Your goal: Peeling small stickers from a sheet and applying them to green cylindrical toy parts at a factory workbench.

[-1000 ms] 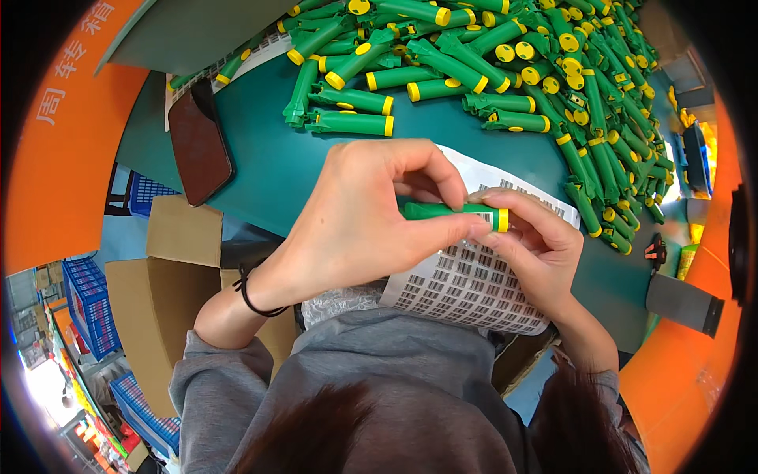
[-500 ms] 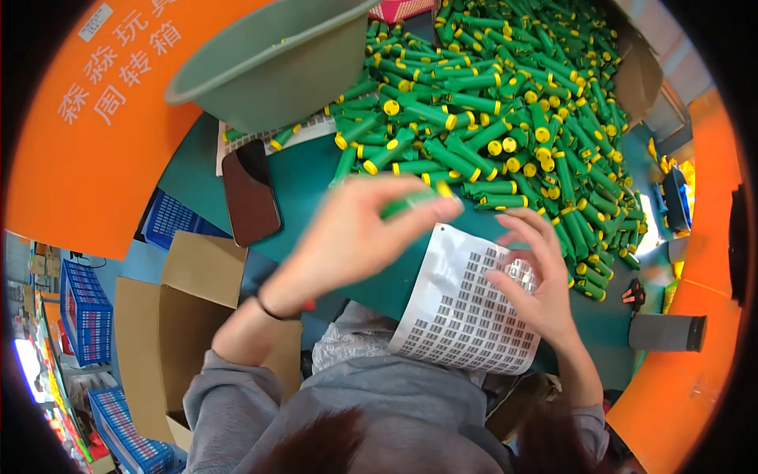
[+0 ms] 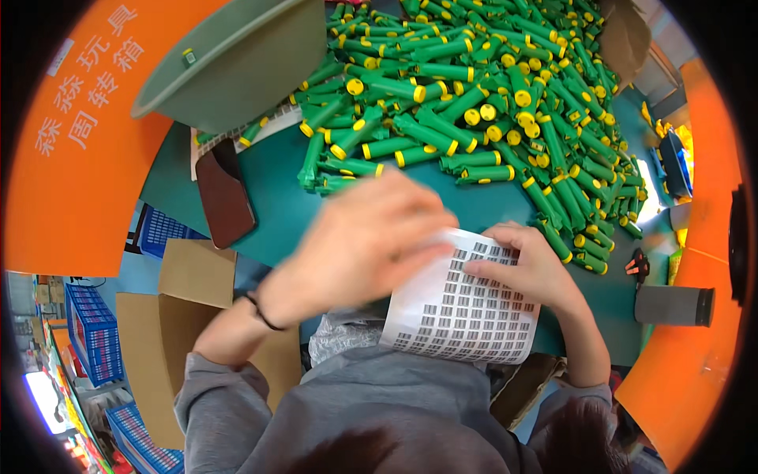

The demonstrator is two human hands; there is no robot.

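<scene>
My right hand point(image 3: 525, 265) grips a curved white sheet of small printed labels point(image 3: 474, 308), thumb on its printed face and fingers partly behind it. The sheet hangs over my lap, with bare white backing at its left side. My left hand point(image 3: 379, 241) is smeared by motion beside the sheet's upper left edge; whether anything is between its fingers does not show. Beyond both hands lies a big heap of green tubes with yellow ends point(image 3: 474, 87). A small green piece with a yellow end point(image 3: 188, 57) shows against the inside of the grey-green basin point(image 3: 245, 87).
A dark phone point(image 3: 225, 193) lies on the green tabletop point(image 3: 288, 205), left of my hands. An open cardboard box point(image 3: 142, 355) stands at lower left, near blue crates point(image 3: 93, 332). To the right are a grey cylinder point(image 3: 673, 306), scissors point(image 3: 637, 266) and an orange panel point(image 3: 671, 371).
The green tube seen in my left hand no longer shows there, and a green piece now appears at the basin. My left hand has come to the sheet's edge. My right hand has closed on the sheet.
</scene>
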